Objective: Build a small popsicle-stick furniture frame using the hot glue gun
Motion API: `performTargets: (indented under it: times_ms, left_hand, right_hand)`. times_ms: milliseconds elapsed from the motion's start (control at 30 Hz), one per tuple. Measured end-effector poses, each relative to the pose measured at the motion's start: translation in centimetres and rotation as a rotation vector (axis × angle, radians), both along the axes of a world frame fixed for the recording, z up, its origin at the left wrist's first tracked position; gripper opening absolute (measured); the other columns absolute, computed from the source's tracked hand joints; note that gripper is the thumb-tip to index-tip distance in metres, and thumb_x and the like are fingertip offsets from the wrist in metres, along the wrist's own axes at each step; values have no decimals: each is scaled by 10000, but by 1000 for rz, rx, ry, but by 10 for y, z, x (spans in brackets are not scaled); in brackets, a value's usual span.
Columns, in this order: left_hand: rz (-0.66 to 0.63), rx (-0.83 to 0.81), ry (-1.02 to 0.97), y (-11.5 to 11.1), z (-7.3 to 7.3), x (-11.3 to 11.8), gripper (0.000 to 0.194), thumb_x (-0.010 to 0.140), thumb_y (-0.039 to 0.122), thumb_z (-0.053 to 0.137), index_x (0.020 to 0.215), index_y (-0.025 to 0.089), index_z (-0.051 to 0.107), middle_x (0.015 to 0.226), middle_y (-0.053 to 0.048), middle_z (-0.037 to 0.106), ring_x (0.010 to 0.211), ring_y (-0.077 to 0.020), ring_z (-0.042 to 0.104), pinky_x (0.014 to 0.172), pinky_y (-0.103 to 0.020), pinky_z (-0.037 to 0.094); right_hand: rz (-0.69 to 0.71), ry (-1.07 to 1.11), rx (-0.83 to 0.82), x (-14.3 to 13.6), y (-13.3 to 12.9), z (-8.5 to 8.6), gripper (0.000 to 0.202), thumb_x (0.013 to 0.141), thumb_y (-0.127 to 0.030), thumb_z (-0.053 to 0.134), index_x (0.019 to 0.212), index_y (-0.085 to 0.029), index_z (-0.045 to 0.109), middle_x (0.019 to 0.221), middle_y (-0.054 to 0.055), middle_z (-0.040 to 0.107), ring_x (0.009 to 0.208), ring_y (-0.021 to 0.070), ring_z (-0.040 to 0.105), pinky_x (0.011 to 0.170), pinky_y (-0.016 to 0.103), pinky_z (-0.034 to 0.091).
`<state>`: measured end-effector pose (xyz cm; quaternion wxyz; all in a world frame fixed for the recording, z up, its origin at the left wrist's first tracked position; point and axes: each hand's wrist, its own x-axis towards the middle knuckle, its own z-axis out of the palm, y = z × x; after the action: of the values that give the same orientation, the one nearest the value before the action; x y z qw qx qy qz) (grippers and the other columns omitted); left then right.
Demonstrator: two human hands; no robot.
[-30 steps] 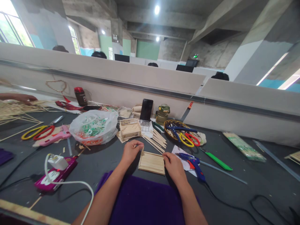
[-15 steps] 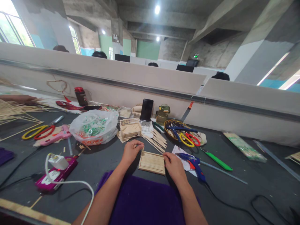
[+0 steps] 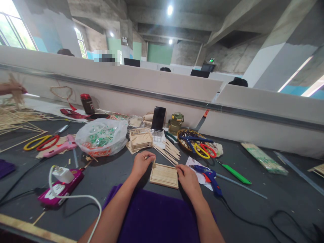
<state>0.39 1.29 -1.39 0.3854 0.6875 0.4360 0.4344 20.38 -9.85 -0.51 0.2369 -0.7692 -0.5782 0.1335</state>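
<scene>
We work on a dark bench (image 3: pixel 113 172), and a purple cloth (image 3: pixel 159 216) spreads between our forearms at the bottom centre of the frame; its edge is best held away from the work, where it could catch. Right of centre lies a blue glue gun (image 3: pixel 215 185), close by our right wrist, so we should mind its nozzle, which may be hot. The panel (image 3: pixel 164 176), a rectangle of thin rods with raised edges, sits just below the centre of the frame, between our hands. Our left hand (image 3: pixel 141 164) is pinched narrow at its upper-left corner, on what looks like a short upright piece; our right hand (image 3: pixel 187 177) has its fingers closed on the right edge, the thumb partly hidden. Light, even pressure from both sides seems right, since squeezing could bow the rods or skew the corner. The loose sticks (image 3: pixel 168 152) just above the panel shouldn't be nudged.
</scene>
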Motion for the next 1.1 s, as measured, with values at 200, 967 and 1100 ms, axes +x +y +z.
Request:
performTargets:
  times_ms: [200,967,1100]
  left_hand:
    - [0,-11,8,-1,1,0,163,710,278,618,749,164,726,775,-41,726,763,-188,643,730,-274,455]
    - [-6,-16,2,-1,4,1,160,703,280,618,737,164,724,763,-44,722,762,-197,640,733,-288,453]
    - [-6,-6,9,-1,3,0,162,708,276,613,741,164,724,774,-48,722,766,-197,640,731,-288,450]
  right_hand:
    - [-5,14,22,0,-1,0,298,865,-229,369,941,-199,657,926,55,668,898,185,610,772,249,405]
    - [-1,11,26,1,1,-4,306,848,-241,363,923,-203,657,902,57,670,848,187,618,725,251,414]
    - [-4,18,26,2,1,-5,306,852,-240,363,933,-205,656,903,55,666,837,183,620,722,248,414]
